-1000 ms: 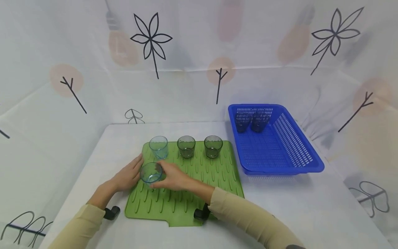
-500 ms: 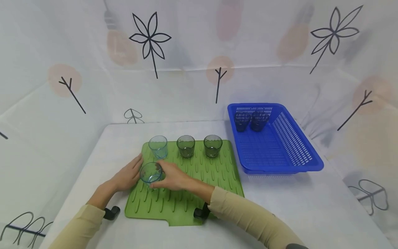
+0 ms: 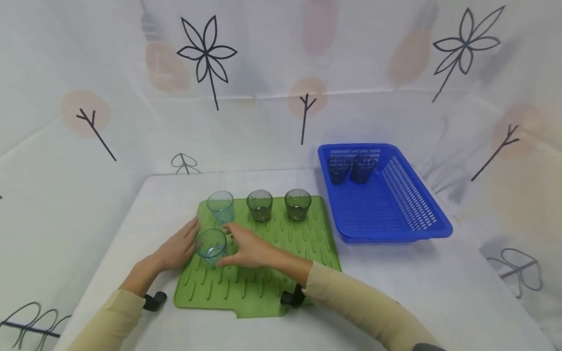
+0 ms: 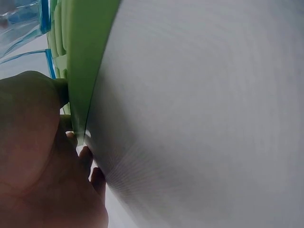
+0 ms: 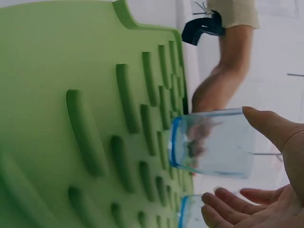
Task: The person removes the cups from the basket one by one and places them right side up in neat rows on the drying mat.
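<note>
A clear blue-tinted drinking glass (image 3: 211, 245) stands upright on the green ridged mat (image 3: 259, 304), near its left side. My right hand (image 3: 252, 247) is spread beside this glass. In the right wrist view the thumb overlaps the rim of the glass (image 5: 213, 142), while the other fingers (image 5: 228, 206) lie apart from its wall. My left hand (image 3: 177, 247) rests along the mat's left edge with its fingers extended. Behind the near glass, a second light blue glass (image 3: 221, 207) and two grey glasses, one in the middle (image 3: 259, 205) and one rightmost (image 3: 298, 204), form a row.
A blue plastic basket (image 3: 386, 240) sits right of the mat. Two dark glasses, one left (image 3: 338, 170) and one right (image 3: 362, 169), stand at its back. White patterned cloth (image 3: 263, 122) hangs behind the white table (image 3: 386, 287).
My right hand has loosened from the near blue glass and drawn slightly right, its fingers wider apart. That glass stays in place on the mat. My left hand keeps its place.
</note>
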A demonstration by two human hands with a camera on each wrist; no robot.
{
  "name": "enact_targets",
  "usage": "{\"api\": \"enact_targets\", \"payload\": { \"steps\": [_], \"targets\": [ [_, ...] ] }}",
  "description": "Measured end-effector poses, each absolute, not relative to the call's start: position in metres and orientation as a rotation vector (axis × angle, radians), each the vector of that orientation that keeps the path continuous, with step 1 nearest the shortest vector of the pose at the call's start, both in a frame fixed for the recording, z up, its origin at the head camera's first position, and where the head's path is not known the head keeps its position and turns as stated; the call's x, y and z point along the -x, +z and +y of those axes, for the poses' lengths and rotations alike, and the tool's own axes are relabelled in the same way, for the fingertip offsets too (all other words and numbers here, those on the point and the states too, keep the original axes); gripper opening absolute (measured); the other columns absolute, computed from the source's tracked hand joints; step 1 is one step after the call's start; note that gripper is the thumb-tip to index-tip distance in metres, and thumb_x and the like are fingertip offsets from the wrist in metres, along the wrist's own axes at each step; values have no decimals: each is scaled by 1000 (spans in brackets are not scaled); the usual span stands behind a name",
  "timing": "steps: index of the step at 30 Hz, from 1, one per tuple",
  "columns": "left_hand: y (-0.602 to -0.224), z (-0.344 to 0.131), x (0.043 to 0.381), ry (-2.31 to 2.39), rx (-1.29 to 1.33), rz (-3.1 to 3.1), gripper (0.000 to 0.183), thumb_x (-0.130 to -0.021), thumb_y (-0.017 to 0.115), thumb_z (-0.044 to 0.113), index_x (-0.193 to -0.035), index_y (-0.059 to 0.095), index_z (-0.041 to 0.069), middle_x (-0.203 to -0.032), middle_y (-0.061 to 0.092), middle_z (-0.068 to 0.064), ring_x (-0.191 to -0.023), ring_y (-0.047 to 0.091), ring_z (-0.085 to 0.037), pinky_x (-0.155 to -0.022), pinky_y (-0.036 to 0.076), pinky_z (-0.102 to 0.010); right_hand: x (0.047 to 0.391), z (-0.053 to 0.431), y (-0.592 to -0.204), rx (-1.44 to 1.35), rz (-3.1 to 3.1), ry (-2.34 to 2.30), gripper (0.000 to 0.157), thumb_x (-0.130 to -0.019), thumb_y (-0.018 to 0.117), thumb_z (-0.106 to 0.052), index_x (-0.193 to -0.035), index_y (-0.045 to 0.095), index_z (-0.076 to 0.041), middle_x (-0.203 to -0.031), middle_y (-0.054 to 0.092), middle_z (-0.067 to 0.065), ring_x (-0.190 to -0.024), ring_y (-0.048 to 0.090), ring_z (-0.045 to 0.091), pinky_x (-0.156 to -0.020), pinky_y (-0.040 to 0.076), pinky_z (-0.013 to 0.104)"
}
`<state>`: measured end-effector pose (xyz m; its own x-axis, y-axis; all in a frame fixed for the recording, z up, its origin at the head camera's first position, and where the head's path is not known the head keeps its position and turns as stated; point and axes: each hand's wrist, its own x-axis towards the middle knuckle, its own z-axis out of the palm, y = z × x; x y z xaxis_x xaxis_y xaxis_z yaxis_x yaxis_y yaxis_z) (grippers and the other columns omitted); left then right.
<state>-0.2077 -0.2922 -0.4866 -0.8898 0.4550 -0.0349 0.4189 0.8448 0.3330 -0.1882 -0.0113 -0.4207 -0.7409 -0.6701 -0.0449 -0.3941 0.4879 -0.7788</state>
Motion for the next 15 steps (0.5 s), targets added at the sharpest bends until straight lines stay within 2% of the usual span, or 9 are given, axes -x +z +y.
{"api": "enact_targets", "payload": {
  "steps": [6,11,15],
  "targets": [
    [-482,-292,207,536,-760,2952,56,-109,36,17,-152,27,-18,-162,19,-36,-148,23,-53,-121,24,-64,185,10,-406,902,2397,-1150,92,-89,82,-36,-158,32,-4,-156,44,15,-143,45,29,-115,45,44],
    [-482,-292,207,519,-707,2922,56,-108,34,14,-154,23,-16,-164,15,-33,-151,19,-50,-123,21,-62,181,33,-394,897,2405,-1161,88,-89,81,-32,-158,33,-7,-157,43,13,-144,43,28,-116,43,47],
    [-487,-294,206,511,-672,2901,56,-108,34,13,-156,21,-14,-166,12,-31,-153,17,-48,-125,19,-60,179,52,-389,902,2437,-1181,86,-90,81,-32,-156,35,-4,-154,46,15,-142,44,30,-116,42,51]
  ]
}}
